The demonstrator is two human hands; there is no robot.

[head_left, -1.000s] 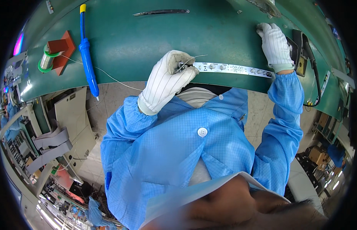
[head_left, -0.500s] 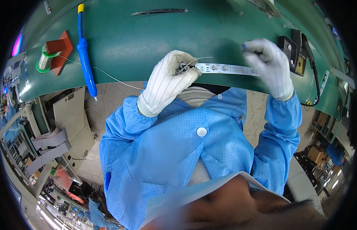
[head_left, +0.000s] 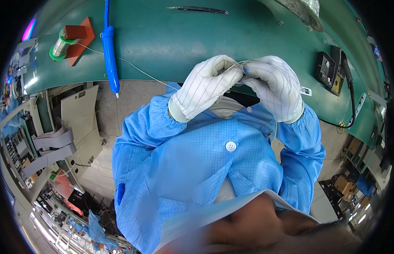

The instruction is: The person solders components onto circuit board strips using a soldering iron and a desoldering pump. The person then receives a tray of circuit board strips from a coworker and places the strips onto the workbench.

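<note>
Dark marking on white strip

Bright light glares off the green table, its edge fisheye-curved

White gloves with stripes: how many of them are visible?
2: one on the left hand, one on the right hand. More could be hidden farther away.

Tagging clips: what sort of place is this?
Probably an electronics assembly workshop: a green-flanged spool of silvery wire, a blue cylindrical plastic tool like a desoldering pump, and what looks like a black soldering-iron stand.
</note>
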